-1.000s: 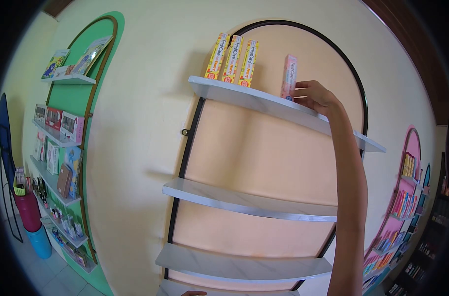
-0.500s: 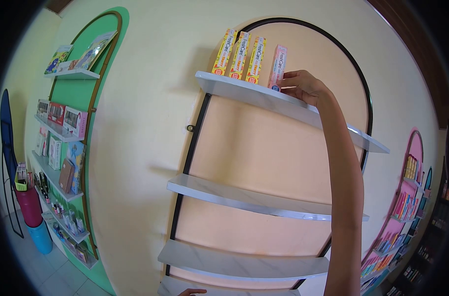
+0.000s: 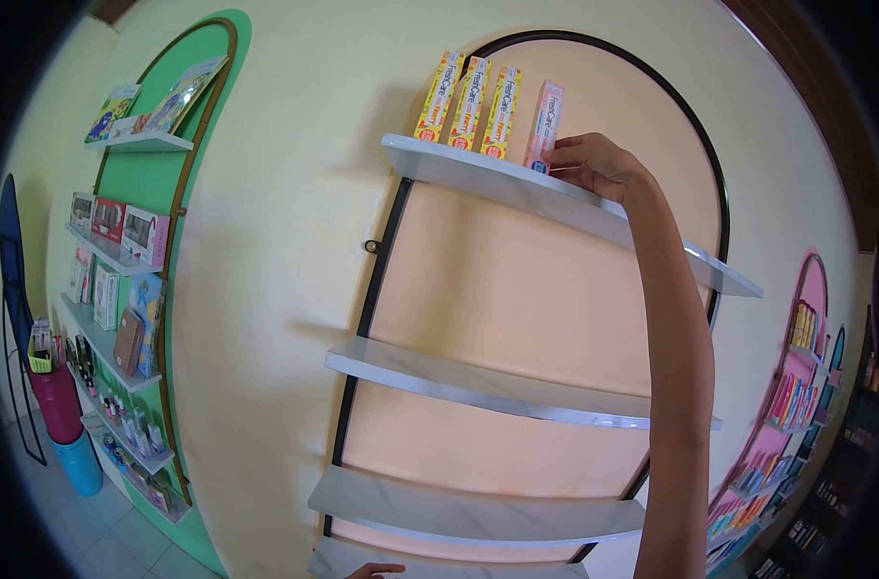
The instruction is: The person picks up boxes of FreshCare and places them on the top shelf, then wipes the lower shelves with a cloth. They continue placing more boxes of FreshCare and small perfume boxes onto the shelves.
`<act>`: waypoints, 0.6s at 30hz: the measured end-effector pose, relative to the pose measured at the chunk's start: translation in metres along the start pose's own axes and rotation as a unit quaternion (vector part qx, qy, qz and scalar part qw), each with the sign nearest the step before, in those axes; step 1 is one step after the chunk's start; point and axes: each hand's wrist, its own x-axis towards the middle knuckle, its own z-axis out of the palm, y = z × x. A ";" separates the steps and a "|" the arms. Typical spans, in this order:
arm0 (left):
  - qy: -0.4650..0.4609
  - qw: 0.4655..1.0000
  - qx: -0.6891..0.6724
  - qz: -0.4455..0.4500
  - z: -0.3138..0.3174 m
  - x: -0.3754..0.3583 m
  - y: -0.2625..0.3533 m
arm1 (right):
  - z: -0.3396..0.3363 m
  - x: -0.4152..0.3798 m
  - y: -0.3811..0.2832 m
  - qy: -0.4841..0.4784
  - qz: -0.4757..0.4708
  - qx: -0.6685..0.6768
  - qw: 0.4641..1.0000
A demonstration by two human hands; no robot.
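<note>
A pink FreshCare box (image 3: 545, 125) stands upright on the top marble-look shelf (image 3: 497, 179). My right hand (image 3: 594, 166) reaches up to it, with the fingertips closed on its lower right side. To the left of the pink box, three yellow FreshCare boxes (image 3: 466, 104) stand in a row with small gaps between them. At the bottom edge of the view, only a few fingers of my left hand (image 3: 377, 570) show, in front of the lowest shelf. What that hand holds, if anything, is out of frame.
Below are more shelves, one at mid height (image 3: 478, 386) and another lower down (image 3: 478, 511), inside a black arched frame. A green arched shelf unit (image 3: 150, 145) with boxes and books is on the left. A pink shelf unit (image 3: 814, 289) holds goods on the right.
The view has shifted very slightly. My right hand stays at the pink box, which stands in about the same place on the shelf.
</note>
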 end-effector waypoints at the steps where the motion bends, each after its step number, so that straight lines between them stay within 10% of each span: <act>1: -0.001 1.000 -0.005 0.000 0.001 0.000 0.002 | 0.000 0.000 0.000 0.005 -0.005 0.001 1.000; 12: -0.001 1.000 0.017 -0.008 -0.003 0.000 0.003 | -0.005 -0.017 0.002 0.030 -0.023 -0.034 0.999; 18: 0.010 1.000 0.008 -0.016 -0.006 -0.003 0.008 | 0.055 -0.147 0.037 0.317 -0.296 0.003 0.901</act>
